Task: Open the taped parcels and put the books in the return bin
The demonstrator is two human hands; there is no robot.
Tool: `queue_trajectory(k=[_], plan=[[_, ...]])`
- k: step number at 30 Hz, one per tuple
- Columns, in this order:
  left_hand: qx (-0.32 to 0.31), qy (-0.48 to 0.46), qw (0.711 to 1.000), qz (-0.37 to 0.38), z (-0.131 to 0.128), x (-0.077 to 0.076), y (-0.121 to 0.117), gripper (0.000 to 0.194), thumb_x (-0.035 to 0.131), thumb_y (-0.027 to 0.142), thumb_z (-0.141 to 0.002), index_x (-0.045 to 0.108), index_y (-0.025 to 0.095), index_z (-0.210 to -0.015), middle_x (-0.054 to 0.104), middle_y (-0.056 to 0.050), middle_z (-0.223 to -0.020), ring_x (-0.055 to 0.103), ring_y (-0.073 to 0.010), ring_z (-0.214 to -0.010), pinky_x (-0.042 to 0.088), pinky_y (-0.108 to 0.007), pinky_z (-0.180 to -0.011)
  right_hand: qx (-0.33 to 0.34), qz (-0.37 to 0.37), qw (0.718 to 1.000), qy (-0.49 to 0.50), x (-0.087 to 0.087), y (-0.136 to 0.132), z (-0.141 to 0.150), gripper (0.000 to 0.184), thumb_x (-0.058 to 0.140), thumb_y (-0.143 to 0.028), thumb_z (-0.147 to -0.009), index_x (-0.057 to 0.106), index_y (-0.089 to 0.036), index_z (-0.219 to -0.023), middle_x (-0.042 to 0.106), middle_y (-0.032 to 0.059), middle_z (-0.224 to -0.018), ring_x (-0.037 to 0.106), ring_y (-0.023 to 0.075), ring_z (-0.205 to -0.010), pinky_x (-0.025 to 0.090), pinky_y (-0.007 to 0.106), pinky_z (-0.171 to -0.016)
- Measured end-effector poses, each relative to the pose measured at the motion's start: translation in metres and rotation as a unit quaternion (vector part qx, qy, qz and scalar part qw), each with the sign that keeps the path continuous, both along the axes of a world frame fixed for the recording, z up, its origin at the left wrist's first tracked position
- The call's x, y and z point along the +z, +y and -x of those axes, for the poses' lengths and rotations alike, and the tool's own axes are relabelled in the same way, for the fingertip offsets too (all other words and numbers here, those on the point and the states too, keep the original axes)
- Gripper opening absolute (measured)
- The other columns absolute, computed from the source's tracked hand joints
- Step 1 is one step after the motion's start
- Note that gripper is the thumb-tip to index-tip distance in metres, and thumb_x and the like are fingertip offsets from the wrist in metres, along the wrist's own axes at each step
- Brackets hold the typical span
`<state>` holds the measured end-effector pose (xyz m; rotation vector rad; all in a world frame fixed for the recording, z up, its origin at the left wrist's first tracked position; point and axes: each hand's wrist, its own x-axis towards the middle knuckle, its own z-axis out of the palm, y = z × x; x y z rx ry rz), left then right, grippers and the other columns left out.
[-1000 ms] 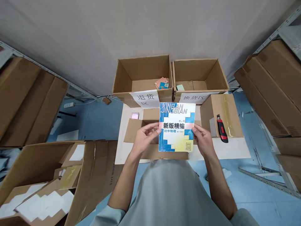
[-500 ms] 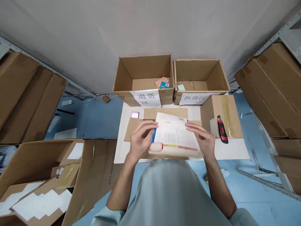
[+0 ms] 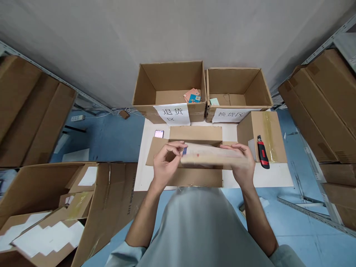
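Observation:
A pale book (image 3: pixel 213 155), blurred by motion, is held level between my two hands, its page edge turned mostly toward me. My left hand (image 3: pixel 167 163) grips the left end, beside a blue strip on the cover. The right end sits in my right hand (image 3: pixel 242 165), whose fingers and thumb close around it. Directly beneath is an opened cardboard carton (image 3: pixel 196 178) with its flaps spread on the white table (image 3: pixel 244 178); the book hides most of its inside.
Behind stand two labelled boxes, the left box (image 3: pixel 147 113) with several small cards and the right box (image 3: pixel 267 98). A red-black utility knife (image 3: pixel 263 152) lies on a closed carton (image 3: pixel 274 148). A phone (image 3: pixel 159 134) is at left; a large box (image 3: pixel 111 207) of parcels stands lower left.
The book has been tipped so its printed face is no longer squarely visible and its edge shows instead. Both hands keep hold of it.

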<state>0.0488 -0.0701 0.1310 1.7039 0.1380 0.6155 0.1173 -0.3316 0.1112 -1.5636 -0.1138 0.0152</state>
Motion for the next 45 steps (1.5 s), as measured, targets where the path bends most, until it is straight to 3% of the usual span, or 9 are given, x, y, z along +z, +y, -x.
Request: queue_trajectory(k=[4,11,16,20,24,30,33,38,45], plan=[[-0.032,0.028,0.999,0.001,-0.002,-0.001,0.002,0.015,0.088,0.036,-0.1,0.08,0.023,-0.096,0.085,-0.006,-0.105,0.082,-0.0234,-0.111,0.067,-0.038,-0.099,-0.007,0.047,0.999,-0.011,-0.003,-0.002,-0.001,0.024,0.088,-0.049,-0.098,0.079,-0.027,-0.105,0.087,0.0057,-0.108,0.084,0.0244,-0.105,0.07,0.039,-0.096],[-0.083,0.094,0.992,-0.007,-0.005,-0.004,0.011,0.023,0.078,0.037,-0.106,0.089,0.029,-0.125,0.084,-0.009,-0.129,0.079,-0.0235,-0.123,0.065,-0.039,-0.105,0.055,0.082,0.995,0.011,0.003,-0.016,-0.005,0.034,0.079,-0.053,-0.104,0.089,-0.03,-0.127,0.088,0.0069,-0.127,0.084,0.0273,-0.116,0.071,0.047,-0.105],[-0.036,0.125,0.991,0.03,-0.01,0.0,0.005,0.018,0.093,0.039,-0.091,0.092,0.025,-0.102,0.084,-0.005,-0.098,0.076,-0.0189,-0.09,0.062,-0.03,-0.081,0.036,0.041,0.998,0.036,0.008,-0.012,-0.011,0.037,0.101,-0.052,-0.08,0.091,-0.025,-0.103,0.09,0.0061,-0.098,0.086,0.0256,-0.09,0.073,0.04,-0.088],[0.003,0.179,0.982,0.057,-0.013,0.011,-0.005,0.029,0.097,0.048,-0.083,0.085,0.022,-0.081,0.077,-0.002,-0.076,0.065,-0.016,-0.07,0.054,-0.029,-0.065,-0.001,0.041,0.993,0.108,0.02,-0.001,-0.011,0.045,0.096,-0.064,-0.083,0.081,-0.022,-0.079,0.068,-0.0018,-0.055,0.062,0.0162,-0.049,0.06,0.031,-0.052],[0.002,0.212,0.971,0.108,-0.014,0.017,-0.009,0.037,0.097,0.055,-0.082,0.082,0.021,-0.08,0.075,-0.002,-0.071,0.065,-0.0162,-0.065,0.053,-0.029,-0.06,0.031,0.024,0.988,0.147,0.026,0.003,-0.009,0.053,0.091,-0.071,-0.087,0.074,-0.023,-0.073,0.057,-0.0052,-0.048,0.048,0.0116,-0.042,0.044,0.026,-0.043],[-0.008,0.232,0.969,0.083,-0.008,0.002,-0.004,0.041,0.095,0.061,-0.083,0.085,0.021,-0.09,0.057,0.005,-0.051,0.051,-0.0118,-0.048,0.045,-0.025,-0.049,0.057,0.053,0.989,0.13,0.021,0.002,0.0,0.06,0.082,-0.076,-0.095,0.071,-0.023,-0.069,0.068,0.0012,-0.056,0.06,0.0147,-0.049,0.049,0.028,-0.051],[-0.033,0.254,0.96,0.109,0.001,-0.012,-0.002,0.06,0.081,0.077,-0.092,0.085,0.017,-0.097,0.075,-0.005,-0.065,0.064,-0.0159,-0.052,0.051,-0.027,-0.05,0.072,0.055,0.987,0.135,0.01,0.001,0.006,0.069,0.069,-0.084,-0.099,0.073,-0.022,-0.069,0.077,0.0072,-0.067,0.069,0.0182,-0.057,0.055,0.03,-0.054],[-0.048,0.245,0.961,0.119,0.013,-0.026,0.005,0.086,0.051,0.09,-0.103,0.084,0.014,-0.124,0.086,-0.016,-0.098,0.079,-0.0244,-0.077,0.064,-0.033,-0.064,0.077,0.062,0.986,0.132,-0.001,0.003,0.006,0.069,0.064,-0.085,-0.102,0.088,-0.023,-0.119,0.089,0.0135,-0.113,0.085,0.0298,-0.095,0.071,0.042,-0.081],[0.002,0.108,0.994,-0.033,-0.081,0.022,0.035,0.08,0.081,0.068,-0.1,0.064,0.018,-0.16,0.078,-0.02,-0.142,0.077,-0.0323,-0.123,0.069,-0.044,-0.098,0.109,0.019,0.994,0.003,0.016,0.074,-0.102,0.082,0.078,-0.074,-0.097,0.071,-0.022,-0.159,0.073,0.0164,-0.159,0.069,0.0345,-0.148,0.061,0.05,-0.122]])
